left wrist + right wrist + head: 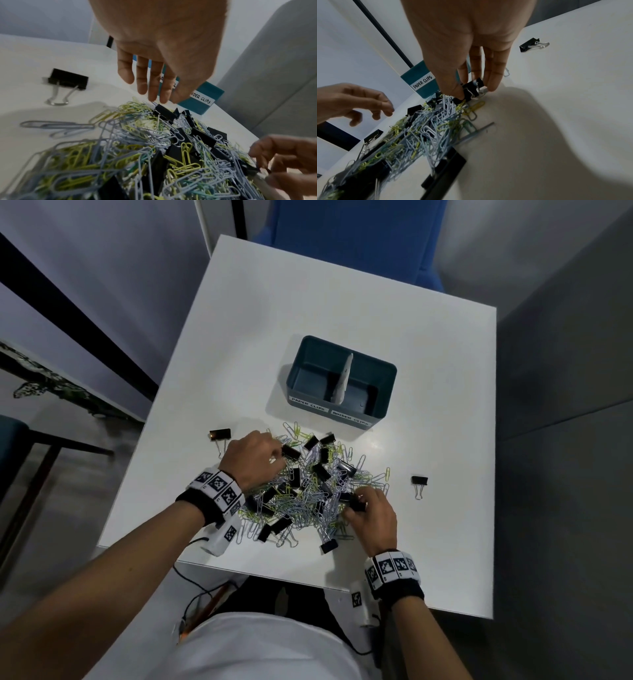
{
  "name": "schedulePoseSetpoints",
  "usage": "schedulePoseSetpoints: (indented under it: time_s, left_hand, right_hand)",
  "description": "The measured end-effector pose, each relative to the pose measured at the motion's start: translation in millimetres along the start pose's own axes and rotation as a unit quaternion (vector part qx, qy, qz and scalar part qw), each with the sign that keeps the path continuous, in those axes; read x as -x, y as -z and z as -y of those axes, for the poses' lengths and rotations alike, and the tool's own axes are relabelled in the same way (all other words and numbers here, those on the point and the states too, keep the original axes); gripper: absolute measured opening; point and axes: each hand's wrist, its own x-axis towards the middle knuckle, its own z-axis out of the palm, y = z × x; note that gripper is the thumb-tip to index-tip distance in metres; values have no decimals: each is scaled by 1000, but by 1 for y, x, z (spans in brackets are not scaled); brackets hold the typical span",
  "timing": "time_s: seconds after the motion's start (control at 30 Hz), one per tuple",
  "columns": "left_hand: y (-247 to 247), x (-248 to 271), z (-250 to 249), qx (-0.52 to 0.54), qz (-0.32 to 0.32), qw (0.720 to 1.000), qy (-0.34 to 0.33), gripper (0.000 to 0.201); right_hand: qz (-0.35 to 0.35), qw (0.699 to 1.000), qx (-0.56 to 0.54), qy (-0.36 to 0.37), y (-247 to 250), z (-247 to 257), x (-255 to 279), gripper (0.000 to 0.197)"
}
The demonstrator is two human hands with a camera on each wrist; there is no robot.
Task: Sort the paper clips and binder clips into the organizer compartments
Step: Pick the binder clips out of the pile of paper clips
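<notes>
A tangled pile of pale blue and yellow-green paper clips mixed with black binder clips (pixel 308 491) lies on the white table (pixel 342 302). Behind it stands the teal organizer (pixel 387 371), its left compartment labelled PAPER CLIPS and its right one BINDER CLIPS. My left hand (pixel 279 455) hovers over the pile's far left; its fingers (pixel 154 93) hang nearly straight just above a black binder clip (pixel 165 113) and hold nothing. At the pile's right edge, my right hand (pixel 356 503) pinches a small black binder clip (pixel 471 88) between thumb and fingers.
One stray binder clip (pixel 220 434) lies left of the pile, another (pixel 419 480) to its right. A white divider (pixel 344 378) splits the organizer. A blue chair (pixel 356 241) stands beyond the table's far edge. The near table edge runs just under my wrists.
</notes>
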Motion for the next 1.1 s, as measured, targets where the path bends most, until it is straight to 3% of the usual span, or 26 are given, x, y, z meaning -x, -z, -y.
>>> schedulePoseSetpoints:
  time_s: [0.2,0.43,0.63,0.8,0.97,1.1]
  left_hand:
    - [-17,-25,-18,-60,72,994,-57,31]
    - [-18,-38,-24,-73,99,992,-40,25]
    - [-1,-35,-20,99,24,994,25,17]
    - [21,-20,4,281,-6,955,90,20]
    - [34,14,43,350,-69,920,164,26]
    - [36,26,42,416,-30,885,207,23]
  right_hand:
    - [-46,984,-166,-55,18,-6,-3,23]
    - [-142,981,-51,-121,58,-59,-27,26]
    - [-107,982,42,-148,57,-80,-41,15]
    - [-126,978,62,-154,54,-72,-31,21]
    - [-107,993,55,-13,42,-40,-15,24]
    - [-45,994,41,92,22,7,-8,21]
